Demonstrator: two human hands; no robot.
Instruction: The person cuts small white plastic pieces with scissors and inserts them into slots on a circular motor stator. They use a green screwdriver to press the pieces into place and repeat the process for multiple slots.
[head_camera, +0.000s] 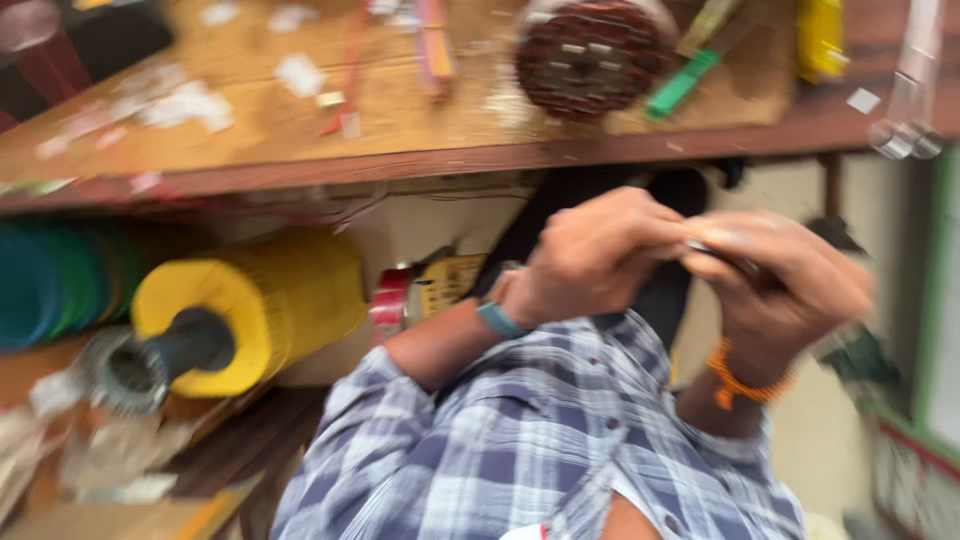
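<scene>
Nearest the camera is a blue and white plaid sleeve (530, 440), running up to two hands that meet in the middle right of the view. The left hand (590, 255), with a teal band (500, 320) at its wrist, is curled shut, fingers folded toward the other hand. The right hand (785, 285), with an orange thread bracelet (740, 380) at its wrist, is also closed. Between them they pinch a small thin piece (725, 255), pale and greyish; it is badly blurred, so what it is cannot be told. Its long axis seems to run roughly left to right, from the left fingertips into the right hand, sloping slightly down to the right. Only a short stretch shows; the right fingers cover the rest.

To the left, lower in the view, lies a yellow spool (270, 305) on its side with a dark core, its end facing the camera, and blue and green spools (55, 280) beside it. A red roll (390, 300) sits just left of the left wrist.

Farther off is the wooden desk (300, 130), strewn with white paper scraps (185, 105). On it rests a round dark red wound part (590, 55), with a green-handled tool (680, 85) just beside it and a yellow object (820, 40) near the right edge.
</scene>
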